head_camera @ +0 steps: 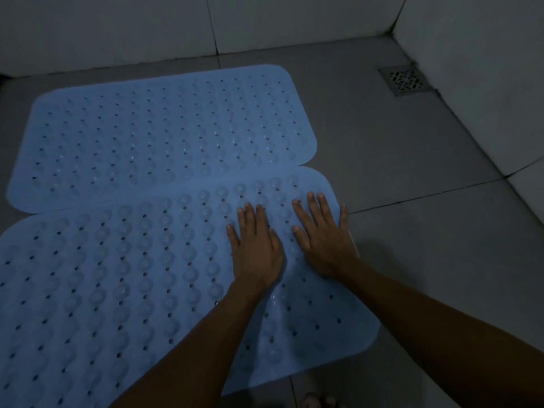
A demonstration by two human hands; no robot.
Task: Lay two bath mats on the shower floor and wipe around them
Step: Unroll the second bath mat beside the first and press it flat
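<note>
One head-worn camera looks forward and steeply down from close above the near blue mat (147,290), facing the tiled wall corner, with the floor drain (406,81) beyond the mat at upper right.

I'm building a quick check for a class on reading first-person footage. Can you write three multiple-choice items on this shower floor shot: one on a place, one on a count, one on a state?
1. Where is the floor drain?
A. Under the near mat
B. In the far right corner by the walls
C. Between the two mats

2. How many blue mats lie on the floor?
A. One
B. Two
C. Three

3. How are the two hands?
A. Flat, fingers spread, on the near mat
B. Each pinching a mat corner
C. Raised clear of the mats

Answers:
1 B: the floor drain sits on bare tile beside the right wall.
2 B: a far mat and a near mat lie edge to edge.
3 A: the left hand and right hand press flat near the near mat's right end.
</note>
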